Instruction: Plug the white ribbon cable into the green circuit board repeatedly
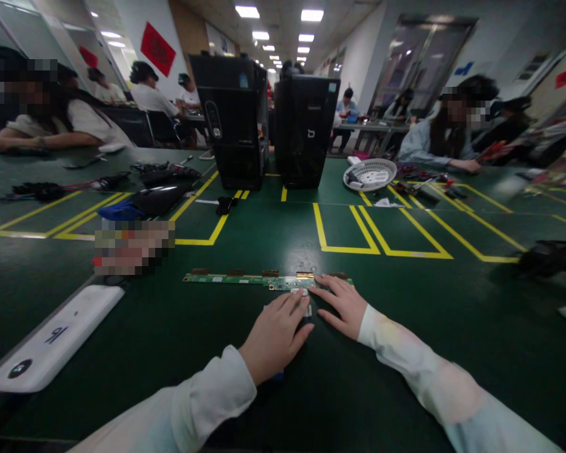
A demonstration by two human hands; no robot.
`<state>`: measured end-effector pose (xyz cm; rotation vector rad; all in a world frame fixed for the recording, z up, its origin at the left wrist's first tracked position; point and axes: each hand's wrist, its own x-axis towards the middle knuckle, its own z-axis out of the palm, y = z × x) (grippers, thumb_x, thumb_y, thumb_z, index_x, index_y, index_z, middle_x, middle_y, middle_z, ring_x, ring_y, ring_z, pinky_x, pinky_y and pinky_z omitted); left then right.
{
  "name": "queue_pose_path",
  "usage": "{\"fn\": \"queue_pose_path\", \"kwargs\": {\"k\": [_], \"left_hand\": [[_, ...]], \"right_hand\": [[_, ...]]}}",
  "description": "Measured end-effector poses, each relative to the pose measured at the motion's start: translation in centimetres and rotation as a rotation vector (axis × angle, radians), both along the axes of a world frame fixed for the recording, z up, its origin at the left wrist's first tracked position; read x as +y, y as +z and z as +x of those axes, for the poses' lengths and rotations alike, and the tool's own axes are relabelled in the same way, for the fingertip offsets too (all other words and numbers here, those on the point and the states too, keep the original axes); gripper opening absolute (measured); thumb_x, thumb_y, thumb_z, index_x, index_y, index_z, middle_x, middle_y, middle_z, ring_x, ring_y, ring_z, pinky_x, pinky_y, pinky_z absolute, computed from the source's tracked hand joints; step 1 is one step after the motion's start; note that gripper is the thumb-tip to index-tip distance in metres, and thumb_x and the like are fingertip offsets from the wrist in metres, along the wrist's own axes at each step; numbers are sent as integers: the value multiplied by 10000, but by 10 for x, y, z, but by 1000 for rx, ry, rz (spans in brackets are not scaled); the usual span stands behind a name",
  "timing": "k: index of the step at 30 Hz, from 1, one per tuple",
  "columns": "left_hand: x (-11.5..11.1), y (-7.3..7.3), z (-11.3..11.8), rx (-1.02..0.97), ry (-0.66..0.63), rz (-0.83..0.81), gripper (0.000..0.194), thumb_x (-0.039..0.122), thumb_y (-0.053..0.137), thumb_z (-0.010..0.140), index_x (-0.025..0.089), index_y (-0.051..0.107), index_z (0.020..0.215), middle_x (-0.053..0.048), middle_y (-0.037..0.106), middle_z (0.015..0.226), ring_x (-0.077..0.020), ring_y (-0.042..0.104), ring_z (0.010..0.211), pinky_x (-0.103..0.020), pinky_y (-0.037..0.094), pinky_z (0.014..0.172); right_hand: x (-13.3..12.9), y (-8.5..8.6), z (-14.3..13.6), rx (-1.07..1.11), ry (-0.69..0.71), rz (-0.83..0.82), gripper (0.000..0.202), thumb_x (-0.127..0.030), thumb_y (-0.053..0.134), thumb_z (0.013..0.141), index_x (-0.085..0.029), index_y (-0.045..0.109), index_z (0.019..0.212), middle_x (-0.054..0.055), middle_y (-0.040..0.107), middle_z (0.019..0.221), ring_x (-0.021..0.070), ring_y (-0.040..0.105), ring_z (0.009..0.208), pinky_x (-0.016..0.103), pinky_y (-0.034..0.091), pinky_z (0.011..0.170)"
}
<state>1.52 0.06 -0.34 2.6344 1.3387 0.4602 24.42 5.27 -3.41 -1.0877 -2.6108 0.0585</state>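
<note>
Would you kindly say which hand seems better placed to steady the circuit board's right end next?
Probably the right hand: it lies beside that end of the circuit board, the left hand being farther away.

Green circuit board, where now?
Head view, centre: the circuit board lies crosswise on the table, just beyond the left hand, right hand at its right end.

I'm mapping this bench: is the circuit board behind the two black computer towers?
No, the circuit board lies by the left hand and right hand, with both towers farther back.
</note>
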Motion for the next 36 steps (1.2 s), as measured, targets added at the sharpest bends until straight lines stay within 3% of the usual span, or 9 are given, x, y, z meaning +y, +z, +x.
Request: {"fn": "queue_pose_path", "kwargs": {"k": [9,15,19,23,26,29,36], "left_hand": [[4,16,-10,-34,21,100,394,302,405,960,181,512,1320,-102,543,1365,-235,484,1272,-454,408,1067],[-32,32,-42,107,106,75,458,386,401,955,181,509,1350,-91,527,1409,-256,502,1274,-465,428,1057],[-51,15,-83,175,226,35,515,447,382,938,170,523,1348,-94,495,1433,-263,546,1237,-443,466,1025],[-50,-13,-133,265,429,87,559,428,378,904,90,556,1313,-148,501,1414,-308,541,1238,-474,437,1042],[-47,-29,-161,283,504,133,590,461,352,904,101,542,1331,-150,510,1409,-318,547,1230,-481,444,1025],[-46,-37,-169,279,536,179,584,446,307,919,95,556,1315,-170,532,1387,-324,554,1216,-487,448,1010],[-44,-39,-151,212,617,262,606,437,265,933,47,579,1274,-208,568,1322,-366,544,1199,-520,443,992]], "right_hand": [[2,0,1,-23,4,-19,493,-376,466,930,-209,474,1394,139,433,1442,293,371,1341,515,359,1071],[2,-1,1,-44,11,-9,494,-376,442,942,-190,468,1399,148,415,1460,297,372,1345,513,347,1087],[4,-3,1,-40,13,-4,499,-391,423,948,-190,465,1403,156,415,1457,301,363,1353,525,348,1084],[5,-6,1,-35,8,-4,495,-394,428,943,-195,475,1394,156,420,1452,301,365,1349,530,346,1083],[5,-7,2,-30,18,3,487,-384,418,948,-191,473,1392,154,419,1450,296,366,1348,519,342,1088],[6,-9,3,-13,20,15,488,-376,404,952,-186,461,1397,159,421,1446,286,370,1343,515,351,1081],[2,-4,-4,44,72,75,485,-338,424,936,-164,461,1387,163,454,1404,292,325,1368,531,342,1085]]}}
